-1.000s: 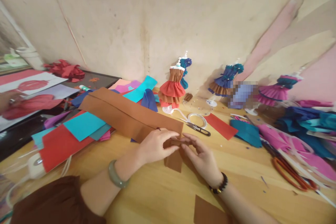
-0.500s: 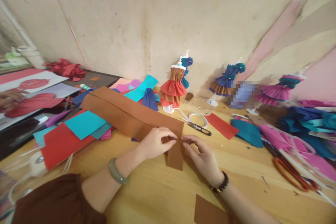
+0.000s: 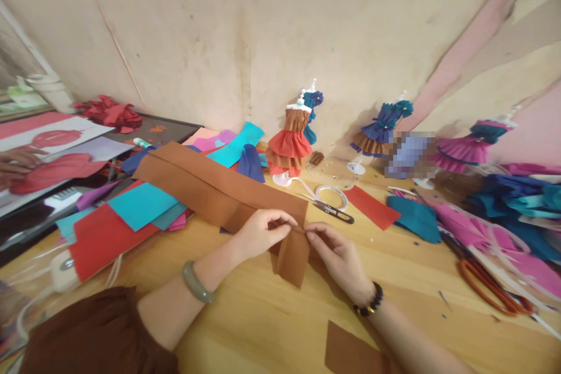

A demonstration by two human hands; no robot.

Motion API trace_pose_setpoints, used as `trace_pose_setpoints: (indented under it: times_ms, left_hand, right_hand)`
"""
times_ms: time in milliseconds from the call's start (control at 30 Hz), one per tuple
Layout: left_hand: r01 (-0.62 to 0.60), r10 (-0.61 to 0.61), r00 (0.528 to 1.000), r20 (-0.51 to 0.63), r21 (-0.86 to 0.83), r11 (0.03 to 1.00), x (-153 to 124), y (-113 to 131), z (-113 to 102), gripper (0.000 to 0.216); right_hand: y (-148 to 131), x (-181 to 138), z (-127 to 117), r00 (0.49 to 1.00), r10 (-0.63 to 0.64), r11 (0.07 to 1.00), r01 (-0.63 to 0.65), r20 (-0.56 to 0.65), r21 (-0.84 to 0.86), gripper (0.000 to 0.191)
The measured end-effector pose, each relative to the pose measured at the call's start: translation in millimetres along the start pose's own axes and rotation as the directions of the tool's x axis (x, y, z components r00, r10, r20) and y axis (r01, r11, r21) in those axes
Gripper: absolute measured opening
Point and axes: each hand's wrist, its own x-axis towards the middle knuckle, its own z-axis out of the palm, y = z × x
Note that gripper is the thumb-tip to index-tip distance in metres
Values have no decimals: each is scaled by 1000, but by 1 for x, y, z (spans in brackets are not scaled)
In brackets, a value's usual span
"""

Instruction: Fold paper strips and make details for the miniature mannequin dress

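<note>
Both my hands pinch the top edge of a small brown paper piece (image 3: pixel 293 260), which hangs down between them above the wooden table. My left hand (image 3: pixel 263 236), closed, has the left end of that edge between thumb and fingertips. On the other end, my right hand (image 3: pixel 339 254) is closed in the same kind of pinch. The edge looks narrowly folded or gathered. Just behind lies a large brown sheet (image 3: pixel 210 184) with a lengthwise crease. Another brown piece (image 3: pixel 353 347) rests on the table near my right forearm.
Small dress forms in ruffled dresses, one brown and red (image 3: pixel 289 140), stand along the wall. Thread snips (image 3: pixel 335 211), a roll of white tape (image 3: pixel 332 196), a red piece (image 3: pixel 372 207) and orange-handled scissors (image 3: pixel 491 292) lie rightward. Coloured sheets (image 3: pixel 109 239) and another person's hand (image 3: pixel 20 166) are at left.
The hanging brown piece has tilted and swung slightly, showing more of its face. Both hands keep their pinch with only small finger shifts. The view has moved slightly.
</note>
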Motion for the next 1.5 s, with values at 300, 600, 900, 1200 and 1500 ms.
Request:
trace_pose_setpoints:
  times_ms: [300, 600, 900, 1200, 1500]
  left_hand:
    - [15, -16, 999, -31, -42, 999, 3, -11, 5, 20]
    - [-65, 73, 995, -66, 109, 992, 2, -6, 1, 17]
    - [-51, 51, 999, -4, 50, 997, 3, -11, 0, 26]
    - [26, -28, 999, 42, 46, 999, 1, -10, 1, 23]
    - [39, -40, 997, 59, 15, 999, 1, -6, 0, 22]
  right_hand:
    - [-2, 2, 3, 994, -54, 989, 40, -96, -141, 21]
    - [-3, 4, -2, 993, -117, 969, 109, -26, -220, 18]
    - [-5, 3, -2, 996, -85, 976, 90, 35, -199, 17]
    - [-8, 1, 3, 993, -108, 975, 117, 54, -191, 23]
    - [-7, 2, 2, 1000, 27, 998, -26, 15, -59, 22]
